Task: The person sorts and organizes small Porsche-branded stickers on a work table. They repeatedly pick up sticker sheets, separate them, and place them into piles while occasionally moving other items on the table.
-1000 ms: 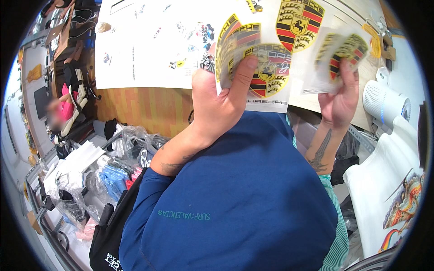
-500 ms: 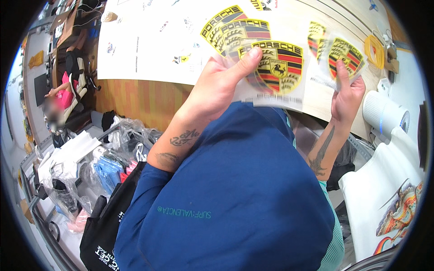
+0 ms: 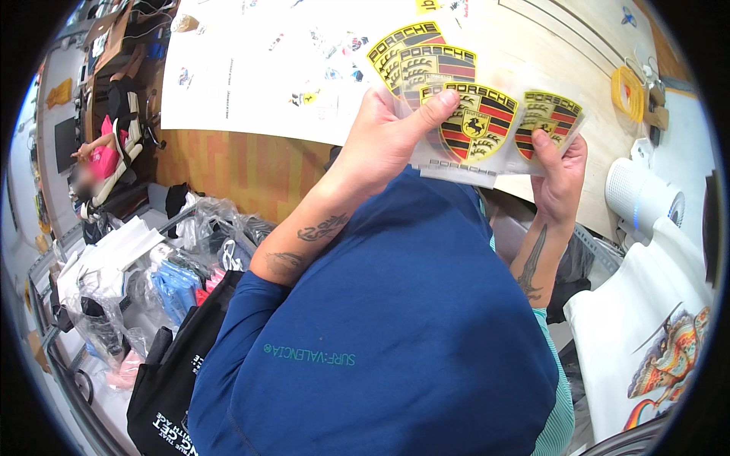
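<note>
My left hand (image 3: pixel 384 140) pinches a fanned stack of translucent film sheets (image 3: pixel 490 131), its thumb on top. Each bears a shield crest in yellow, red and black, with a horse in the middle of the front one. My right hand (image 3: pixel 559 171) grips more film sheets (image 3: pixel 546 114) with the same crest, thumb on the face. The two bunches meet or overlap at their inner edges; exactly how, I cannot tell. Both are held up over the near side of the table, and the fingers behind them are hidden.
A white printed sheet (image 3: pixel 228 83) covers the left of the pale table (image 3: pixel 566 53). Yellow cord (image 3: pixel 627 95) and a white perforated cylinder (image 3: pixel 645 194) are at the right. Bagged garments (image 3: pixel 175 285) and a black bag (image 3: pixel 171 395) lie lower left. A person (image 3: pixel 103 161) sits far left.
My right hand has come left with its sheets, closing the gap to the left bunch. My left hand has shifted slightly right and down.
</note>
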Tool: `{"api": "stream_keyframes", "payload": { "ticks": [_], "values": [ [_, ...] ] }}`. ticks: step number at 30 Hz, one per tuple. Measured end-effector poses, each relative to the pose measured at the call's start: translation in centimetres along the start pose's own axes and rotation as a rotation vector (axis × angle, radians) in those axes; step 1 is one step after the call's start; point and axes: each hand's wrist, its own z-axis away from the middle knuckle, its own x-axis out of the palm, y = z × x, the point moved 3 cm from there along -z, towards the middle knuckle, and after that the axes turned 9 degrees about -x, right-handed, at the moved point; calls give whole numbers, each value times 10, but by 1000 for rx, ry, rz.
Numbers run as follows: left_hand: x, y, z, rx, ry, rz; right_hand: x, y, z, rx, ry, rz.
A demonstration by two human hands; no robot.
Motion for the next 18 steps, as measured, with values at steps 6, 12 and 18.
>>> {"api": "stream_keyframes", "payload": {
  "ticks": [6,12,18],
  "values": [
    [1,-3,-3,109,144,-66,0,3,14,49,148,-444],
    [3,-7,-4,103,127,-94,41,16,13,109,331,-186],
    [-13,-17,-4,68,253,37,50,30,16,252,371,-244]
  ]
}}
